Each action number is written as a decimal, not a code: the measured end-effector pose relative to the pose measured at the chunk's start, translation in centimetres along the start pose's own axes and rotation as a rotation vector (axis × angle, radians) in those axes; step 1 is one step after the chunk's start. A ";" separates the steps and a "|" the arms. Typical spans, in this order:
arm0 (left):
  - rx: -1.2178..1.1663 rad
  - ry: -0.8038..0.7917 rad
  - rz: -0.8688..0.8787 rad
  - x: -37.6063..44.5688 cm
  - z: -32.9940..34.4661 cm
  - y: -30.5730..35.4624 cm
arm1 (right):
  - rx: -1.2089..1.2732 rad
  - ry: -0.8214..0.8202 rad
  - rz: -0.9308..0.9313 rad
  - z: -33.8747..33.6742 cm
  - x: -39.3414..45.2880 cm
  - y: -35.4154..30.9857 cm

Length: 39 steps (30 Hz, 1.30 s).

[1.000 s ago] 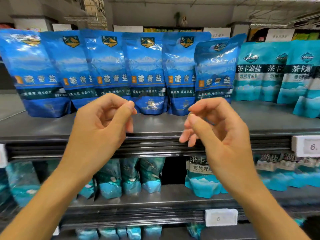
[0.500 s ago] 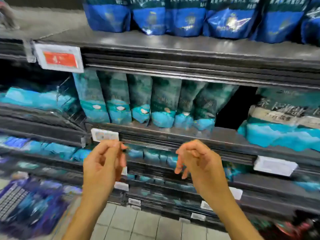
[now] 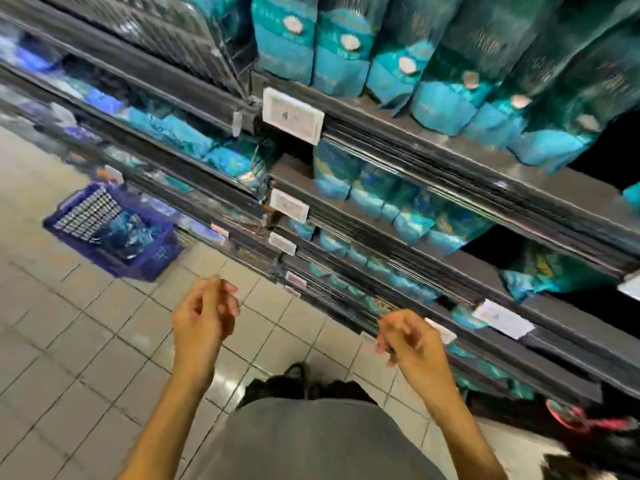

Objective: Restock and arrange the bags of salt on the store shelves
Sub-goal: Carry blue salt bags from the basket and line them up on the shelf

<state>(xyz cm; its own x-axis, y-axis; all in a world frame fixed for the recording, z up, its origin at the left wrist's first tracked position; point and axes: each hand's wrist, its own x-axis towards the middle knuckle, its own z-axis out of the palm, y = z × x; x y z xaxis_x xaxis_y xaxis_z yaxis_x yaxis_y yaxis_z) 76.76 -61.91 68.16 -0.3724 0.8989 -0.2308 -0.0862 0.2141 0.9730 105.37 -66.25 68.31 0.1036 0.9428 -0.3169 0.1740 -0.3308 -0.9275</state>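
The view has dropped from the top shelf, where dark blue salt bags stood in a row one second ago, past the middle shelves and now points steeply down at the floor [image 3: 86,341] and the lower shelves [image 3: 450,271]. Both hands have travelled down with it and hang in front of the person's body, above the tiles. The left hand [image 3: 204,317] has loosely curled fingers and holds nothing; the right hand [image 3: 408,337] is likewise loosely curled and empty, near the edge of a low shelf but not visibly touching it. Motion blur prevents a finer reading of finger positions. Teal salt bags [image 3: 346,50] stand upright in a row on the upper visible shelf at far right, with more teal bags on the shelves below. A blue plastic basket [image 3: 114,233] sits on the floor at far left, beside the shelf base, with dark blue bags [image 3: 124,230] inside; these appear to be the stock for refilling. White price tags [image 3: 292,116] are clipped along the shelf edges. Judgement: work at the top shelf is finished for now, and the downward turn suggests a move toward the basket to fetch further bags. The basket lies well apart from both hands, so a reach or step to the left is probably required.
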 end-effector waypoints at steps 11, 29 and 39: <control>-0.062 0.444 -0.205 -10.6 -6.1 -3.9 | -0.276 -0.483 0.035 4.7 1.4 3.9; -0.304 1.041 -0.484 -16.7 -27.1 -12.6 | -0.345 -0.925 0.024 38.7 1.1 -3.9; -0.212 0.783 -0.406 -3.5 -44.7 -8.3 | -0.304 -0.730 0.079 47.8 2.3 -5.5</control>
<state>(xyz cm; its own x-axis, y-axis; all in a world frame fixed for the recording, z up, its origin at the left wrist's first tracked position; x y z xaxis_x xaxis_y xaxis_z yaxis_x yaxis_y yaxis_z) 37.52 -83.91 60.99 -0.7912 0.2360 -0.5642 -0.4875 0.3137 0.8148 57.81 -60.26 63.19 -0.5231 0.6698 -0.5270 0.4639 -0.2950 -0.8353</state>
